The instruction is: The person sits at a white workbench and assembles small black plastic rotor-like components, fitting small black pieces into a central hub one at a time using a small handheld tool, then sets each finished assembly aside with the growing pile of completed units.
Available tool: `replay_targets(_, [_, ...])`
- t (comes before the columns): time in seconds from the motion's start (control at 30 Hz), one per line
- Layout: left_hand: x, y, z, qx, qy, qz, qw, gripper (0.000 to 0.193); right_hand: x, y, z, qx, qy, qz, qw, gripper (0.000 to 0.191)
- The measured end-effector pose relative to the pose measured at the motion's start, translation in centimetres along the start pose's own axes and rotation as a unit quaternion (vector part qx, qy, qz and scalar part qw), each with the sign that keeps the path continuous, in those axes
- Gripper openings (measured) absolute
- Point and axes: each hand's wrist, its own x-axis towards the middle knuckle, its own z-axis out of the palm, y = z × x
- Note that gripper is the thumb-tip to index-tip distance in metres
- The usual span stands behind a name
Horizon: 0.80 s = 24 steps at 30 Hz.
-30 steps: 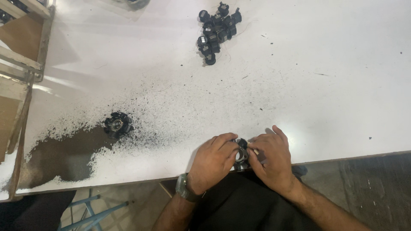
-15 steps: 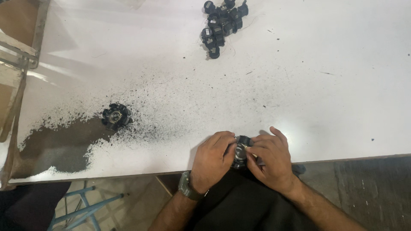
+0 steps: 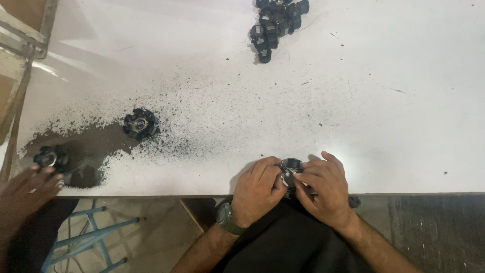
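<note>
Both my hands meet at the near edge of the white table (image 3: pixel 384 126). My left hand (image 3: pixel 258 189), with a watch on the wrist, and my right hand (image 3: pixel 323 189) are both closed around a small black round part (image 3: pixel 290 166) with a metal centre. Only the top of that part shows between my fingers. A second black round part (image 3: pixel 140 124) lies alone on the table to the left, amid dark dust. A heap of several similar black parts (image 3: pixel 277 23) sits at the far side of the table.
Dark powder and a bare brown patch (image 3: pixel 86 151) cover the left part of the table. Another person's hand (image 3: pixel 22 189) at the lower left reaches to a black part (image 3: pixel 50 157) near the table edge. A blue stool frame (image 3: pixel 91 237) stands below.
The view has shifted so the table contents sit further right. Another person's hand has come in at the lower left by a black part. My hands stay on the small part.
</note>
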Motion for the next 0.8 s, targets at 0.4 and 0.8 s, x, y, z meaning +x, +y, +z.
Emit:
replay_targets(0.4, [-0.8,-0.4,1.1,0.016,0.025,0.01,1.0,0.014,0.2,0.2,0.3,-0.008,-0.013,-0.014,1.0,0.036])
replay_targets(0.8, [-0.6,-4.2,-3.0,-0.006,0.077,-0.009,0.997,0.014,-1.7,1.3,-0.7,-0.037,0.118,0.13,0.984,0.022])
